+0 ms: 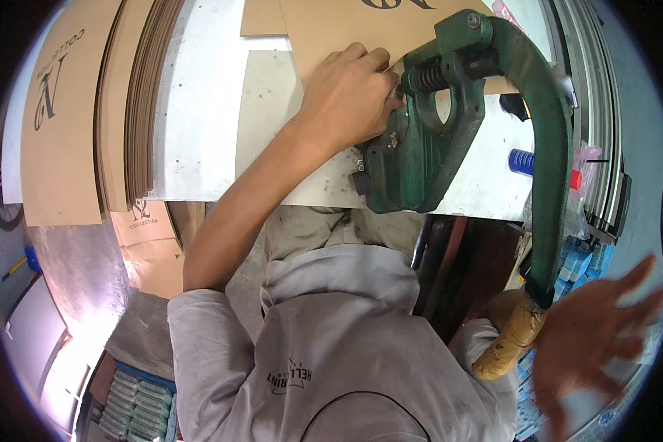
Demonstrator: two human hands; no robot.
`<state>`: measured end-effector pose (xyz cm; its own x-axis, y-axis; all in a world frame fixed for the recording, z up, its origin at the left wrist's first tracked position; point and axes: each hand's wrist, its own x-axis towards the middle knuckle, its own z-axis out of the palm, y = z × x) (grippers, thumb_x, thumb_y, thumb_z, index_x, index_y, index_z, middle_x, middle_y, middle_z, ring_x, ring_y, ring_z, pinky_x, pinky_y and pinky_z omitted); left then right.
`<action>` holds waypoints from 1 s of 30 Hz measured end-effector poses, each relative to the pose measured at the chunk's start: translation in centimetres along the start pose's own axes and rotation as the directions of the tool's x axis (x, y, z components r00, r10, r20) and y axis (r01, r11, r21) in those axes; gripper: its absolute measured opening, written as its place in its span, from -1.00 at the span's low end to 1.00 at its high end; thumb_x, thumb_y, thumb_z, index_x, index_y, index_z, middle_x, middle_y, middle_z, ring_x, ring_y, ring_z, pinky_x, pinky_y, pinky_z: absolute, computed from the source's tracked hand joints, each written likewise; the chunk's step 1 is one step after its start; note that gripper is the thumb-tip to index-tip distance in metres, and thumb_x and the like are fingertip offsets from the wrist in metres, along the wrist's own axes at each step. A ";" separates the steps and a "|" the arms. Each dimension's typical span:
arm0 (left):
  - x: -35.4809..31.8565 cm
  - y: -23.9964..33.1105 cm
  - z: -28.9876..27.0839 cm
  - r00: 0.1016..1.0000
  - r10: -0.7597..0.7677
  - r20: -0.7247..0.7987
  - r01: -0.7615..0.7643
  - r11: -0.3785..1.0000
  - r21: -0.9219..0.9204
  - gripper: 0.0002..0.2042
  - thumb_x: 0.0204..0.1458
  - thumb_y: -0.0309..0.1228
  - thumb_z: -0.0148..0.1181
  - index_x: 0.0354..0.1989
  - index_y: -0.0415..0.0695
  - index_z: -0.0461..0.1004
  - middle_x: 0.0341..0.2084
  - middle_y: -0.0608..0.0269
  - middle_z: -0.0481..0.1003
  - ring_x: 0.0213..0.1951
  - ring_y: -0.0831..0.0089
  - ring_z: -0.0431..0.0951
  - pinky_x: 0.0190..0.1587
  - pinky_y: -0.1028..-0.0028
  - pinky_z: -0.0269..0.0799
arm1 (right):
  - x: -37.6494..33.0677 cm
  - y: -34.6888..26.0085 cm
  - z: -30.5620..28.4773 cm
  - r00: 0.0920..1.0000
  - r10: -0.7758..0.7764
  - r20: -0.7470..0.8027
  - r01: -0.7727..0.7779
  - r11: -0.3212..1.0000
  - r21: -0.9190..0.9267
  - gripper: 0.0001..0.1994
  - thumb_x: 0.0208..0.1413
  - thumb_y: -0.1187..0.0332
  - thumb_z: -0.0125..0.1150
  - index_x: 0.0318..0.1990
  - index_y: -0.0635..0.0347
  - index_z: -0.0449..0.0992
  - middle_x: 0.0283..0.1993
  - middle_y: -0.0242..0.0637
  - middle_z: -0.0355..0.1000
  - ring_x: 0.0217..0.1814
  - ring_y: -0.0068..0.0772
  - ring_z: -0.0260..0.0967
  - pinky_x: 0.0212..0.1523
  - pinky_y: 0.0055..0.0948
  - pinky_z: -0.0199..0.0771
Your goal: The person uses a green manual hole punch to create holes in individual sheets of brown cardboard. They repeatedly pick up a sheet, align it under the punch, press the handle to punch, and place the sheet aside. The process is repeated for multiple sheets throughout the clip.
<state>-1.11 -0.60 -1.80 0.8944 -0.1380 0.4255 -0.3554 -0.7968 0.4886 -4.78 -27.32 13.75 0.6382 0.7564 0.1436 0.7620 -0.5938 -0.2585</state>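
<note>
My left hand (352,94) lies on the brown printed card sheet (313,26), its fingers curled in against the jaw of a green hand press (427,147). Whatever its fingertips pinch is hidden by the hand and the press. The press has a coil spring and a long curved lever (551,169) that ends in a tan, tape-wrapped handle (510,342). Beside that handle, off it to the right, is my right hand (600,342), blurred, fingers spread and holding nothing.
A stack of brown printed card pieces (118,110) stands at the table's left. A blue can (521,162) lies right of the press by clear plastic. Below left is a crate of wrapped packs (136,405). Metal rails (604,110) run along the right.
</note>
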 end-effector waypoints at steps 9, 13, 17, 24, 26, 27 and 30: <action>0.4 -1.7 -1.5 0.991 -0.010 0.130 -0.013 0.985 0.173 -0.81 0.01 -0.47 0.30 -0.19 -0.15 0.66 -0.14 0.09 0.62 -0.10 0.07 0.63 -0.04 0.16 0.58 | -2.8 -1.0 -1.9 0.974 -0.091 -0.207 0.088 0.996 -0.024 -0.53 0.29 0.18 0.07 0.25 0.29 0.41 0.11 0.06 0.48 0.18 -0.03 0.44 0.26 -0.19 0.37; 2.3 -5.0 -2.9 0.922 -0.012 -0.386 -0.004 0.999 -0.041 -0.83 0.18 -0.59 0.18 -0.12 -0.20 0.66 -0.23 0.10 0.69 -0.26 0.20 0.70 -0.16 0.33 0.59 | 0.7 3.6 2.3 0.833 0.392 -0.390 -0.193 0.867 0.459 -0.65 0.20 0.43 0.19 0.12 0.34 0.53 0.00 -0.09 0.57 0.01 -0.25 0.53 0.11 -0.33 0.48; 3.9 -1.5 -3.3 0.623 -0.445 -0.644 0.066 0.850 -0.523 -0.86 0.33 -0.48 0.12 -0.17 -0.31 0.55 -0.35 0.18 0.61 -0.33 0.52 0.58 -0.26 0.52 0.48 | 1.5 12.1 15.1 0.854 0.488 -0.181 -0.360 0.804 0.473 -0.78 0.15 0.49 0.31 -0.06 0.36 0.62 -0.16 -0.16 0.56 -0.16 -0.34 0.52 -0.07 -0.37 0.50; 2.7 0.4 -0.4 0.634 -0.660 -0.404 0.129 0.604 -0.786 -0.81 0.32 -0.41 0.22 -0.16 -0.34 0.47 -0.37 0.21 0.58 -0.39 0.62 0.53 -0.35 0.58 0.42 | 4.8 11.9 19.6 0.863 0.421 -0.279 -0.315 0.881 0.353 -0.84 0.03 0.51 0.27 -0.22 0.32 0.63 -0.31 -0.06 0.48 -0.26 -0.13 0.52 -0.20 -0.19 0.52; 2.3 0.3 1.6 0.682 -0.706 -0.194 0.217 0.448 -0.867 -0.80 0.30 -0.40 0.25 -0.18 -0.33 0.50 -0.37 0.21 0.59 -0.40 0.61 0.55 -0.35 0.58 0.43 | 4.9 11.5 18.7 0.868 0.450 -0.208 -0.277 0.788 0.550 -0.84 0.08 0.51 0.27 -0.18 0.34 0.62 -0.27 -0.17 0.51 -0.22 -0.27 0.50 -0.17 -0.25 0.52; 1.6 -0.2 1.7 0.740 -0.662 -0.119 0.283 0.467 -0.838 -0.77 0.24 -0.36 0.34 -0.22 -0.32 0.55 -0.38 0.21 0.61 -0.40 0.63 0.56 -0.35 0.59 0.43 | 5.4 10.5 18.3 0.877 0.451 -0.168 -0.243 0.716 0.654 -0.84 0.10 0.51 0.28 -0.16 0.34 0.62 -0.25 -0.22 0.52 -0.20 -0.35 0.49 -0.15 -0.28 0.53; -0.1 -1.4 -1.4 0.720 -0.606 0.338 0.690 0.575 -0.441 -0.76 0.19 -0.32 0.39 -0.23 -0.28 0.55 -0.42 0.18 0.61 -0.41 0.69 0.55 -0.37 0.62 0.41 | 7.7 7.1 16.8 0.890 0.456 -0.014 -0.197 0.413 0.889 -0.77 0.09 0.47 0.34 -0.08 0.29 0.58 -0.15 -0.33 0.57 -0.07 -0.55 0.43 0.04 -0.42 0.44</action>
<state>-1.09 1.33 -1.42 0.9514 0.1846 -0.2466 0.2929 -0.2940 0.9098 3.70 -21.16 -3.01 0.9167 0.3988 0.0238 0.0911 -0.1508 -0.9844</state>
